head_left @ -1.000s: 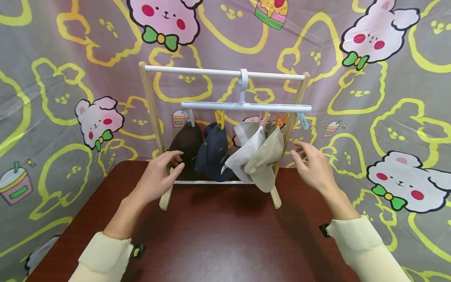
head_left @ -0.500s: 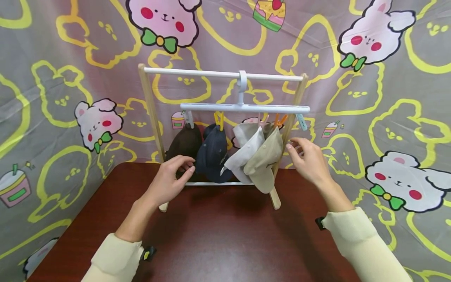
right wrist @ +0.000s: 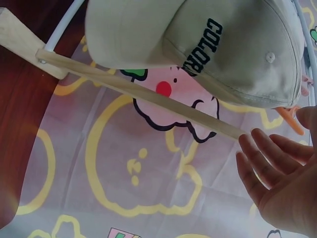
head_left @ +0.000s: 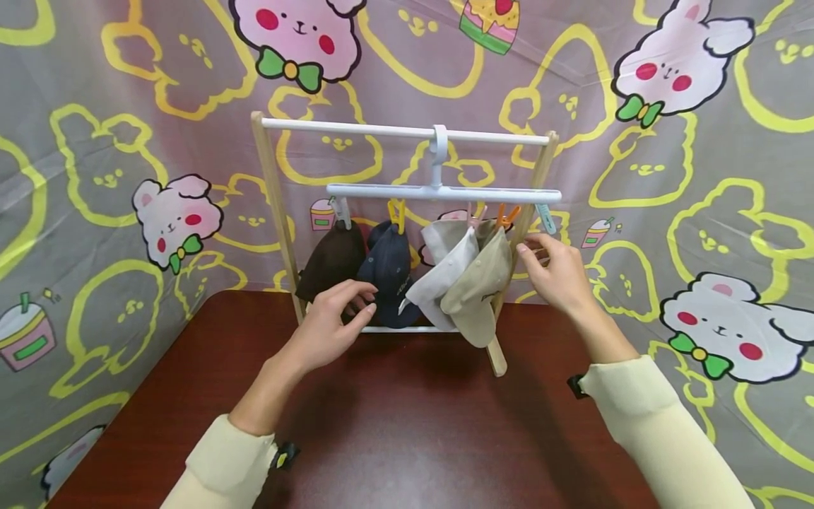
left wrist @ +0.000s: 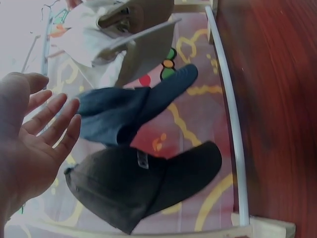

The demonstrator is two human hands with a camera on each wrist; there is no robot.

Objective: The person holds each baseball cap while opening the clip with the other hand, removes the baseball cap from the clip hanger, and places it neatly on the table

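Caps hang by clothespins from a pale blue bar hanger (head_left: pixel 381 191): a dark brown cap (head_left: pixel 331 265), a navy cap (head_left: pixel 386 268), a white cap (head_left: pixel 441 279) and a beige cap (head_left: pixel 481 283). My left hand (head_left: pixel 333 318) is in front of the dark brown and navy caps, fingers loosely bent, holding nothing. In the left wrist view its palm (left wrist: pixel 37 144) faces both caps. My right hand (head_left: pixel 556 272) is just right of the beige cap, its fingertips by the rack's right post (right wrist: pixel 163 101). Nothing is in its grasp. An orange clothespin (head_left: pixel 506 215) pinches the beige cap.
The wooden rack (head_left: pixel 270 184) with a white top rod (head_left: pixel 356 128) stands on a dark red table (head_left: pixel 407 424). A yellow clothespin (head_left: pixel 399 215) bites the navy cap; a light blue clothespin (head_left: pixel 545 218) hangs at the hanger's right end. A patterned curtain (head_left: pixel 572 170) surrounds everything.
My left hand has moved right, from the dark brown cap's lower left to below the navy cap. My right hand has shifted slightly left and up, nearer the post. The caps hang in place.
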